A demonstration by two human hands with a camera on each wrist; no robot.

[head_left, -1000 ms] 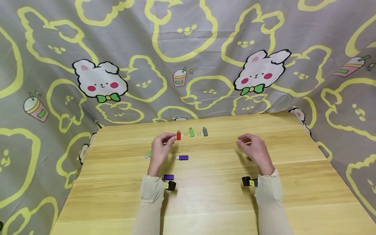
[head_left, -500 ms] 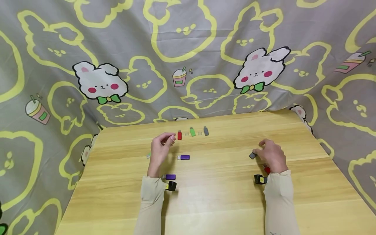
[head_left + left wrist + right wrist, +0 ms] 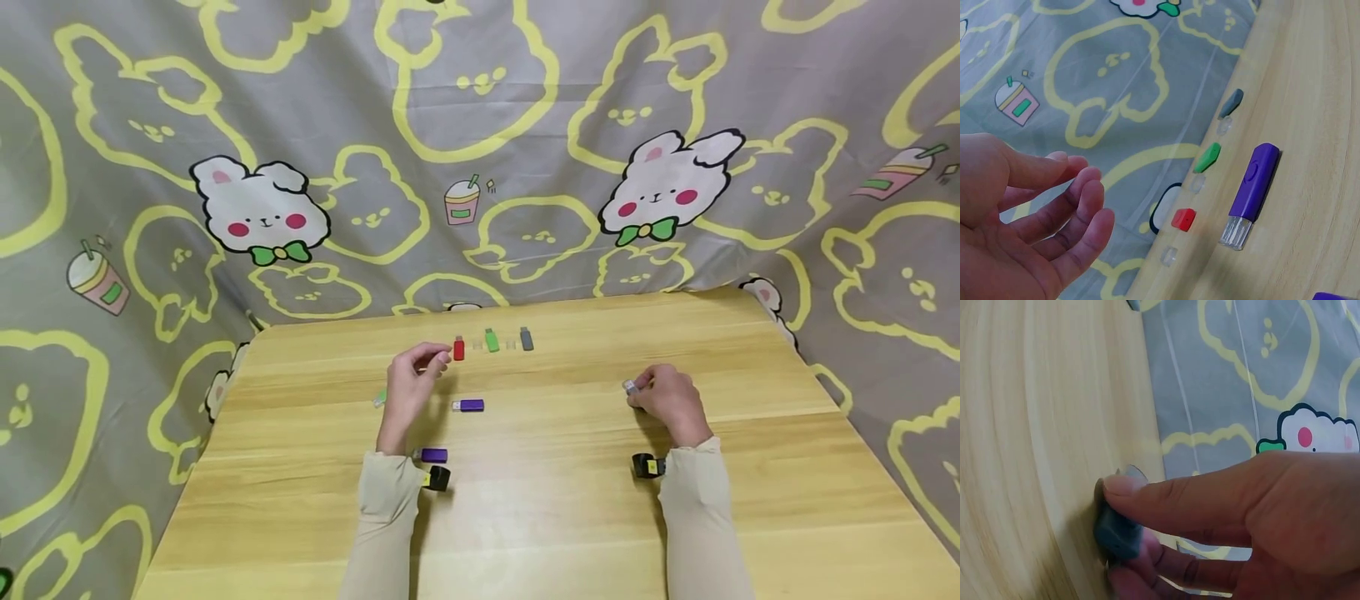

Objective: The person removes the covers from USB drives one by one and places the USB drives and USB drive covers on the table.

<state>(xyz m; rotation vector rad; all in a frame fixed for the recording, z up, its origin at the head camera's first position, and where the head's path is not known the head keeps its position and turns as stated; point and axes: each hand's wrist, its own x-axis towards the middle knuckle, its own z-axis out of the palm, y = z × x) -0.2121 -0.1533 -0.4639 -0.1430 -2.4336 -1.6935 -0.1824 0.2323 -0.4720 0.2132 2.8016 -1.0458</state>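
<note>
My right hand (image 3: 670, 400) pinches a capped dark grey USB flash drive (image 3: 1116, 534) between thumb and fingers, low over the right part of the table. Its clear cap (image 3: 629, 387) points away from the hand. My left hand (image 3: 408, 387) hovers with loosely bent fingers and holds nothing. Just past its fingertips, in the head view, is an uncapped red flash drive (image 3: 459, 350). To the right of that, a green flash drive (image 3: 492, 340) and another grey flash drive (image 3: 527, 339) stand in the same row, with clear caps (image 3: 1197, 184) beside them.
A capped purple flash drive (image 3: 472, 406) lies right of the left hand, and a second purple drive (image 3: 434, 456) lies nearer, by the left wrist. Another green drive (image 3: 381, 398) is partly hidden behind the left hand. A patterned curtain (image 3: 536, 250) borders the table's (image 3: 540, 500) far edge.
The right hand first moved right to a grey flash drive on the table, then took hold of it and shifted slightly left. My left hand has stayed in place.
</note>
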